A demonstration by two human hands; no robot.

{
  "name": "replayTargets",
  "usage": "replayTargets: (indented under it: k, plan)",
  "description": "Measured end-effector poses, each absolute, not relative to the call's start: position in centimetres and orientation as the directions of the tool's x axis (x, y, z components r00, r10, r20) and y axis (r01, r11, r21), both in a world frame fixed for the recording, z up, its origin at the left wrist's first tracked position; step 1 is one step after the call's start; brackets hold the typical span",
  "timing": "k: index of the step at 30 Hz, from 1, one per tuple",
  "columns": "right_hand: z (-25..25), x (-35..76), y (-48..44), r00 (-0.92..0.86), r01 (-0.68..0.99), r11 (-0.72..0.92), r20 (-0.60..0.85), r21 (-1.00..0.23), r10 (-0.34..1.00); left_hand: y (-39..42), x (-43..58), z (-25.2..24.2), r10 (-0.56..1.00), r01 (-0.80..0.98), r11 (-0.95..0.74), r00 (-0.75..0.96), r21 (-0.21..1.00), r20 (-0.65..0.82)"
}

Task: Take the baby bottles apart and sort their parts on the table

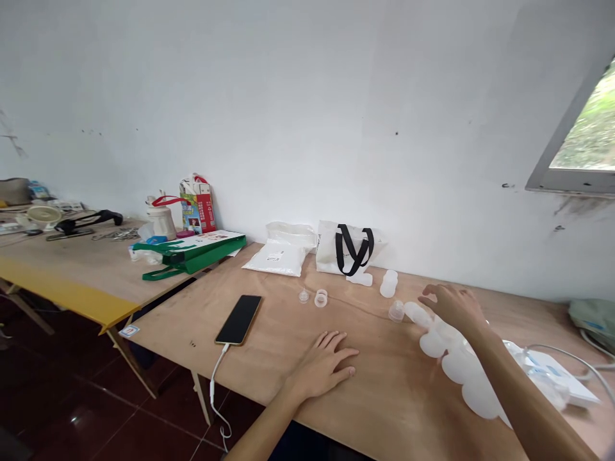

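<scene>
My left hand (327, 365) lies palm down on the wooden table (379, 397), its fingers spread and nothing in them. Over to the right, my right hand (454, 308) hovers above a row of frosted translucent plastic pieces (459, 365), fingers loosely bent and apart, with no object visible in it. The right forearm hides part of that row. Just left of the right hand sits a small clear ribbed cup-like piece (396, 312). Nearer the wall stands a frosted bottle-like piece (389, 283). Two small clear plastic parts, a ring (321, 298) and a cap-like piece (303, 296), rest mid-table.
A phone (239, 320) with a white charging cable lies left of my left hand. Along the wall are a white plastic package (278, 256) and a white bag (331, 250) with black handles. A white box (562, 378) and cables are at right. A green bag (202, 253) rests far left.
</scene>
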State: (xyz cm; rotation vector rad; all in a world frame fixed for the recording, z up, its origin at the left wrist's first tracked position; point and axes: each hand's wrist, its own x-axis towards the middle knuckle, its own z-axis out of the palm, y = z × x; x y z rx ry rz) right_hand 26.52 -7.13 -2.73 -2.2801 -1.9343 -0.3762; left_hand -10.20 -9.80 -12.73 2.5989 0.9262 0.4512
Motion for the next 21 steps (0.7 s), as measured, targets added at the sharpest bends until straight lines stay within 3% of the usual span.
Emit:
replayTargets:
  k: [5, 11, 15, 21]
  plan:
    - [-3.0, 26.3, -8.1, 0.047, 0.987, -0.088, 0.277, 0.137, 0.96, -9.9, -10.1, -12.7, 0.657, 0.549, -0.725, 0.733, 0.415, 0.178]
    - [-5.0, 23.6, -9.1, -0.19, 0.959, 0.132, 0.226, 0.249, 0.955, -9.9, -10.2, -12.8, 0.645, 0.539, -0.74, 0.738, 0.403, 0.199]
    - [-7.5, 20.7, -9.8, -0.415, 0.845, 0.313, 0.162, 0.434, 0.895, -10.0, -10.2, -12.7, 0.652, 0.545, -0.731, 0.736, 0.411, 0.182]
    - [-9.6, 18.2, -9.6, -0.444, 0.814, 0.315, 0.174, 0.489, 0.879, -9.8, -10.1, -13.1, 0.651, 0.546, -0.735, 0.734, 0.402, 0.193]
